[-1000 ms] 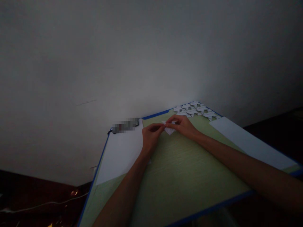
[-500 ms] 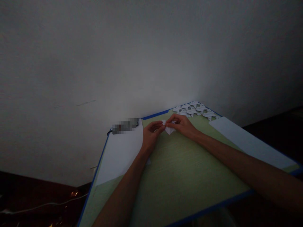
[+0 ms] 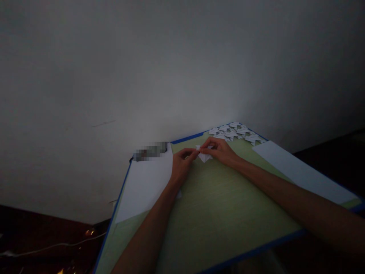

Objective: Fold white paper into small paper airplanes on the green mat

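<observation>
Between my two hands, over the far middle of the green table, is a small folded piece of white paper (image 3: 204,157) with a point facing me. My left hand (image 3: 183,161) pinches its left side, thumb and fingertips together. From the other side my right hand (image 3: 219,150) grips it in a pinch, partly covering it. The fingertips of both hands meet near its upper edge, where the folds are too small to make out. Beyond my right hand lie several folded white paper pieces (image 3: 230,134) of a pointed shape, grouped in the far corner.
White paper sheets (image 3: 142,186) lie at the left, with a blurred-out dark object (image 3: 151,151) at their far end. Another white sheet (image 3: 302,173) runs along the right edge. The green table (image 3: 222,213) has blue edging and meets a wall. A pale cable (image 3: 57,246) hangs at lower left.
My left fingers have drawn closer together, and slightly more of the folded paper shows between the hands. My right hand stays nearly where it was.
</observation>
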The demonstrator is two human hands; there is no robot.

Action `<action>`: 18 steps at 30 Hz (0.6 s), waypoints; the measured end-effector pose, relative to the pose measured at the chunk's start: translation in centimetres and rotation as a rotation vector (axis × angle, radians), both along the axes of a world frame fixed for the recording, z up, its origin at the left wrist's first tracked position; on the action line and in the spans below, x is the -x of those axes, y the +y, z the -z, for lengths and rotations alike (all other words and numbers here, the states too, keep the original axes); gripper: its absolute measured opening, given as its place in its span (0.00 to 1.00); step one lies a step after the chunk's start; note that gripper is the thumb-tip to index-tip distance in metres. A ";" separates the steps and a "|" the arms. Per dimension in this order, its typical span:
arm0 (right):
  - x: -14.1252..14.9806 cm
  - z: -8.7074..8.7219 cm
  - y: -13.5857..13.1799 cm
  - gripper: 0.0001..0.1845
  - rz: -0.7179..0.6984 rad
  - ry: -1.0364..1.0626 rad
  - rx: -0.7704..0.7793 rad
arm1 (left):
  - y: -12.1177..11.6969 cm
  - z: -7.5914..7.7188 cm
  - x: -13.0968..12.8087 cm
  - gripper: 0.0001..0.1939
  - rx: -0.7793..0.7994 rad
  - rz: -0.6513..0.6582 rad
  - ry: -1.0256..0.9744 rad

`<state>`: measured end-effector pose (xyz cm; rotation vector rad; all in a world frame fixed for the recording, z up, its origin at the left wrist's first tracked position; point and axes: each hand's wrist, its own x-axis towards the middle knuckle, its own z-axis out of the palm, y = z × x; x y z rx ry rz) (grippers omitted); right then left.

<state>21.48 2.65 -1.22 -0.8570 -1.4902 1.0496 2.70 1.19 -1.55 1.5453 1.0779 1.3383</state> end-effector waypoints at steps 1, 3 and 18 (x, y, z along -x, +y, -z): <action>0.0 0.0 0.0 0.16 -0.006 0.005 0.004 | 0.0 0.0 0.0 0.13 0.009 0.000 -0.014; 0.0 0.0 0.0 0.16 -0.014 0.010 0.014 | 0.1 0.1 0.0 0.14 0.029 0.001 -0.047; -0.1 -0.2 -0.1 0.15 -0.005 -0.023 0.021 | 0.2 0.1 -0.1 0.14 0.003 0.031 0.045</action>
